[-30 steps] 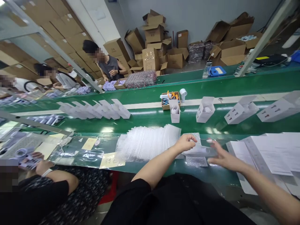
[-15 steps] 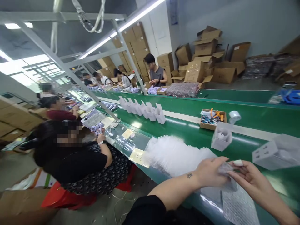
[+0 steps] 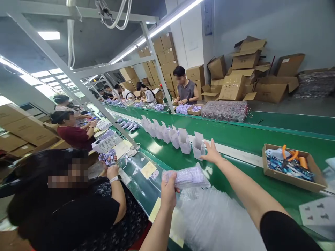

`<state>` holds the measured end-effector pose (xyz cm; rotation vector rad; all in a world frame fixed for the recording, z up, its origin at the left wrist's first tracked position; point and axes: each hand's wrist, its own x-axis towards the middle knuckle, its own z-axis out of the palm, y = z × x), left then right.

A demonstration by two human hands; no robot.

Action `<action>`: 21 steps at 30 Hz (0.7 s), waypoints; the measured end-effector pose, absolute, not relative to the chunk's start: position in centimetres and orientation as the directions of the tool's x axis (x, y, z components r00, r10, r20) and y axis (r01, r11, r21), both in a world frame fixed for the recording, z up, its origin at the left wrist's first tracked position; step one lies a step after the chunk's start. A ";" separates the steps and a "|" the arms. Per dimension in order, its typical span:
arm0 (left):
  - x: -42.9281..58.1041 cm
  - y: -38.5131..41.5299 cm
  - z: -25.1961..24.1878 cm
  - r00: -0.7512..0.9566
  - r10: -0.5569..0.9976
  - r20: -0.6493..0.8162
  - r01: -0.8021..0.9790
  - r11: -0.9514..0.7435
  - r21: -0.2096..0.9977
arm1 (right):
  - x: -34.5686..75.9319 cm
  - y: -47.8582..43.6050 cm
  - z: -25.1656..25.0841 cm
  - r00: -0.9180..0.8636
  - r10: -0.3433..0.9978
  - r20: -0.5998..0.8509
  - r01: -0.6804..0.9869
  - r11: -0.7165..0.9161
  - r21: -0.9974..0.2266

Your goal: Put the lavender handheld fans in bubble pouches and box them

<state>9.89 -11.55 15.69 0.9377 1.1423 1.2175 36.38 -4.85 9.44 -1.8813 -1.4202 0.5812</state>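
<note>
My left hand [image 3: 169, 190] is closed around one end of a clear bubble-wrap pouch [image 3: 192, 176]. The pouch is held flat over the bench, with a pale lilac object faintly visible inside. Farther forward, my right hand [image 3: 212, 153] is stretched out with fingers spread. Its fingertips are at the right side of an upright white box [image 3: 198, 150] with a raised flap, the nearest of a row; firm contact cannot be made out. Below the pouch lies a fanned stack of translucent bubble-wrap sleeves [image 3: 217, 216].
More open white boxes [image 3: 166, 134] line the green conveyor [image 3: 232, 134]. A cardboard tray [image 3: 268, 169] of tools and small parts stands right, near a white box with cutouts [image 3: 318, 216]. A co-worker [image 3: 78, 195] sits close on my left; another person [image 3: 186, 87] works across the belt.
My hands have separated: the left now holds the pouch farther left, and the right has reached to the row of boxes. The view has turned. The box in front of the tool tray is gone from there.
</note>
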 end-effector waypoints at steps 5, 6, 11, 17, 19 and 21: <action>10.3 -8.9 13.9 0.015 0.978 -0.210 -0.262 0.206 0.943 | 37.2 -1.6 7.8 0.253 0.961 0.112 0.649 -0.082 -0.757; 11.0 -8.6 14.0 0.034 0.979 -0.203 -0.282 0.204 0.937 | 37.8 -2.6 8.0 0.235 0.964 0.127 0.653 -0.060 -0.755; 17.6 -8.3 14.6 0.191 0.977 -0.096 -0.306 0.153 0.940 | 41.8 -12.5 9.3 0.110 0.983 0.148 0.669 0.037 -0.742; 24.0 -12.7 15.5 0.470 0.806 0.359 0.293 -0.526 0.798 | 44.6 -22.7 8.2 0.284 0.959 0.003 0.605 -0.177 -0.776; 24.8 -14.9 16.4 0.665 0.644 0.378 0.390 -0.731 0.560 | 44.6 -24.2 7.6 0.314 0.949 0.017 0.574 -0.176 -0.800; 25.8 -16.8 17.5 0.843 0.473 0.257 0.369 -0.856 0.362 | 44.6 -25.2 7.2 0.331 0.943 0.038 0.559 -0.163 -0.813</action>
